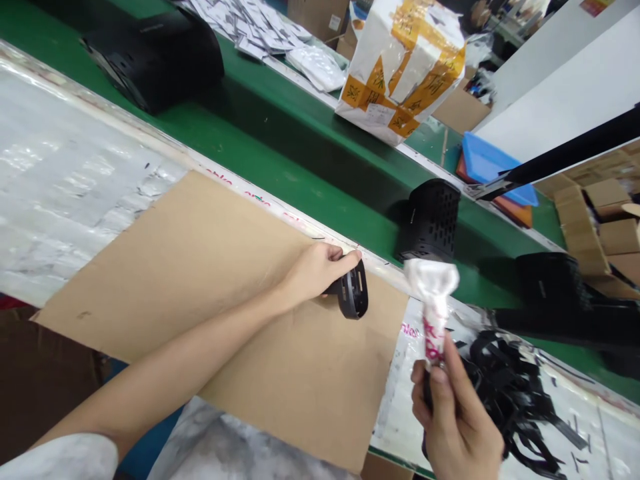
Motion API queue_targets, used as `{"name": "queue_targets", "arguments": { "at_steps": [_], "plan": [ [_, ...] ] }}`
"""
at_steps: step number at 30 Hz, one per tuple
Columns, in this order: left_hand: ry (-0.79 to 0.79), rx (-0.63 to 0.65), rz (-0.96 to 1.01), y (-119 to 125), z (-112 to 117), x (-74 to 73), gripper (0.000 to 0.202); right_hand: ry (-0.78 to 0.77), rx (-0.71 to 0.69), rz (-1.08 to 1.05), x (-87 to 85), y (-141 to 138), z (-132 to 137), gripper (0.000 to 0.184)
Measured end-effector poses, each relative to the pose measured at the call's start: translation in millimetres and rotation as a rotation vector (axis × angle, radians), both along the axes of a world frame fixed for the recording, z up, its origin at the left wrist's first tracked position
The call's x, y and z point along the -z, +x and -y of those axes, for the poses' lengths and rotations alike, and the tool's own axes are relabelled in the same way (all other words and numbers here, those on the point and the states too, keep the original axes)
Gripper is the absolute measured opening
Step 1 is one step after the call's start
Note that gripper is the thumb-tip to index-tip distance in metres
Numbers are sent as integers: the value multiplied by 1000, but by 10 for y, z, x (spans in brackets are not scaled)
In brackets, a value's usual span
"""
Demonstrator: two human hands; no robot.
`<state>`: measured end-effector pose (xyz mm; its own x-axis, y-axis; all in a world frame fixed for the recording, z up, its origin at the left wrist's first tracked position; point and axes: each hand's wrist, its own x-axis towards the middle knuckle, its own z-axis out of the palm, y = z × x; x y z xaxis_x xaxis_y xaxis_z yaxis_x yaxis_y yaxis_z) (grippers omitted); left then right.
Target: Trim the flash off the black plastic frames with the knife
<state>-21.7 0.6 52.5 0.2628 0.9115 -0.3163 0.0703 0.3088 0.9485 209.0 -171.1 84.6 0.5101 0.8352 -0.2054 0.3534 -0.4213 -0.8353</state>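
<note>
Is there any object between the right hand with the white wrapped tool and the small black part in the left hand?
Nothing visible: only bare cardboard lies between the right hand and the black part that the left hand holds.

- Belt (280,143): green
- Board (210,300): plain brown
- Part (353,293) in left hand (315,270): black
- Tube (434,313) in right hand (453,413): white, perhaps pink lettering
- Parcel (403,63): white, yellow tape
- Tray (493,167): blue
- Housing (430,220): black, perforated

Bright, even overhead light; glare on the plastic-wrapped table (65,173); soft shadows; slight blur toward edges.
</note>
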Motion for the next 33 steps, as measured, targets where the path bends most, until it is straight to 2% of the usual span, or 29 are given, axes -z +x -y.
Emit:
{"name": "queue_targets", "arguments": {
  "at_steps": [2,5,7,8,10,12,14,16,19,21,23,25,27,29,31,33],
  "plan": [
    [-4,3,10,-4,-6,9,56,35,13,18,60,-22,12,75],
    [36,-16,-13,7,-12,1,57,-108,-224,-3,227,-20,-9,72],
    [61,-27,-22,10,-16,-8,58,-202,-314,-79,268,-12,-40,72],
    [63,-27,-17,7,-17,-11,57,-216,-287,-118,248,-15,-54,72],
    [41,-21,0,-5,-17,-12,56,-175,-133,-190,144,-39,-68,74],
    [10,-11,10,-17,-15,-11,56,-63,53,-207,24,-78,-62,78],
    [-9,-6,12,-20,-13,-10,56,91,176,-158,-26,-107,-40,79],
    [-7,-4,15,-15,-12,-11,57,139,135,-89,30,-109,-17,74],
    [38,-13,-9,-4,-14,-10,58,-77,-168,-56,199,-66,-5,70],
    [70,-23,-30,-6,-16,-7,58,-202,-292,-69,245,-41,-12,72],
    [72,-29,-32,-15,-17,-5,58,-199,-232,-82,184,-44,-20,74],
    [54,-31,-24,-28,-15,-6,57,-123,-95,-101,52,-81,-21,76],
    [28,-26,-25,-35,-12,-14,57,25,46,-73,-74,-138,-14,75],
    [3,-14,-26,-31,-9,-26,56,200,119,8,-116,-189,1,72],
    [-6,-10,-26,-19,-6,-39,56,262,83,74,-50,-206,21,67],
    [12,-11,-32,-3,-3,-48,57,113,-82,60,77,-176,40,64]
  ]
}}
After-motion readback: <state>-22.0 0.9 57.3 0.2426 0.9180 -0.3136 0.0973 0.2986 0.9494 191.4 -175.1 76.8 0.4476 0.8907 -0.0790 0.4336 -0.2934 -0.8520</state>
